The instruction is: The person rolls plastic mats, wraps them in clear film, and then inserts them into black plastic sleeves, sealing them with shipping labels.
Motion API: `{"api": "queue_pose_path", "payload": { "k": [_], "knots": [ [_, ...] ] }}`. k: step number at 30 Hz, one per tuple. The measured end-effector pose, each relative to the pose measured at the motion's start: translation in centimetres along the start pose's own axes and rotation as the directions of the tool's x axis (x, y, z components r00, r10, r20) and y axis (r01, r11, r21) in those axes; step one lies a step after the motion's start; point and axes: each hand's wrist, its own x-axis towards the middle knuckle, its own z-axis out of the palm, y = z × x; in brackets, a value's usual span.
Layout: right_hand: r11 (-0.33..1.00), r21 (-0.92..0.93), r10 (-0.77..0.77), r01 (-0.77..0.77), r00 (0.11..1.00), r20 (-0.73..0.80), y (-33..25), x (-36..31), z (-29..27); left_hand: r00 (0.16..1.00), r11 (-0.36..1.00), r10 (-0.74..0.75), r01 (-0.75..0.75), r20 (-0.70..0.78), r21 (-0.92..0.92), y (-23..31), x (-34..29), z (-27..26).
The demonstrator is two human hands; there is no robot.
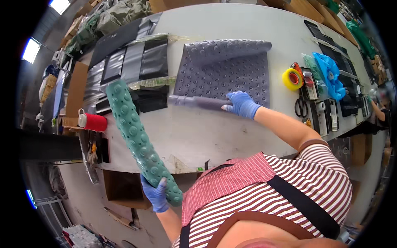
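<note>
My left hand (155, 193), in a blue glove, grips the near end of a rolled green studded mat (137, 133) that stretches away over the white table (198, 132). My right hand (241, 103), also gloved in blue, holds the end of a tightly rolled grey mat (197, 101). That roll lies along the near edge of a flat grey studded mat (225, 73), whose far edge is curled up.
Black plastic bags (136, 58) lie at the far left of the table. A red spool (93, 122) sits at the left edge. Yellow tape (292, 79), scissors (301, 106) and blue packets (331, 74) lie to the right. Another person (382, 111) works at the far right.
</note>
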Motion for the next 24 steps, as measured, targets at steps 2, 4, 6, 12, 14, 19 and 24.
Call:
{"api": "queue_pose_path", "payload": {
  "k": [2, 4, 6, 12, 14, 19, 24],
  "knots": [
    [0.999, -0.051, -0.026, 0.019, 0.988, -0.149, -0.1, -2.8, 1.6, 0.999, 0.999, -0.034, 0.033, 0.016, 0.034, 0.1, 1.2, 0.4],
    [0.994, -0.096, -0.073, 0.049, 0.960, -0.272, 0.1, -3.5, 4.8, 0.994, 0.999, 0.011, -0.016, 0.107, 0.041, 1.2, 3.5, 1.8],
    [0.943, -0.270, -0.233, 0.192, 0.964, -0.130, -1.3, -4.4, 9.4, 0.986, 0.997, 0.051, -0.060, 0.158, 0.048, 1.9, 5.3, 2.8],
    [0.974, -0.140, -0.197, 0.176, 0.969, -0.147, -2.7, -8.3, 12.6, 0.803, 0.825, 0.272, -0.478, 0.530, 0.301, 5.6, 13.1, 7.7],
    [0.922, -0.294, -0.355, 0.251, 0.851, -0.387, -1.8, -9.4, 14.0, 0.604, 0.551, 0.391, -0.758, 0.695, 0.349, 6.7, 15.7, 11.1],
    [0.987, -0.026, -0.155, 0.155, 0.927, -0.341, -2.7, -12.2, 17.7, 0.041, 0.053, 0.325, -0.998, 0.945, 0.025, 4.1, 19.0, 20.7],
    [0.982, 0.190, 0.037, 0.022, 0.953, -0.301, -3.9, -13.1, 18.8, -0.002, -0.019, -0.048, -1.000, 0.999, -0.003, -3.1, 18.8, 25.1]
  ]
}}
